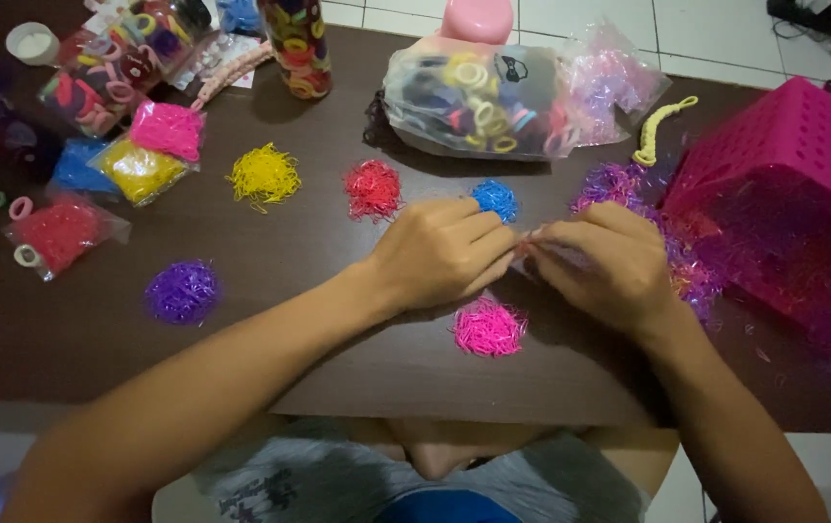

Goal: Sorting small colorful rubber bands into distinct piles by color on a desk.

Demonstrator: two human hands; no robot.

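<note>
Here, left hand (440, 254) and right hand (601, 261) meeting fingertip to fingertip over the dark worktop (270, 339), both pinched on something tiny and pale pink between them, too small to tell, likely a small elastic band. Just below the left hand's fingers, pink band pile (489, 327); just beyond them, blue band pile (496, 199); outward of the right hand, mixed purple-pink band heap (689, 271)

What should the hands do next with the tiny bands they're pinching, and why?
Probably drop the pinched bands onto a heap of their own colour. The left hand and right hand meet fingertip to fingertip over the table, with the pink pile nearest; the bands' colour is unclear.
</note>
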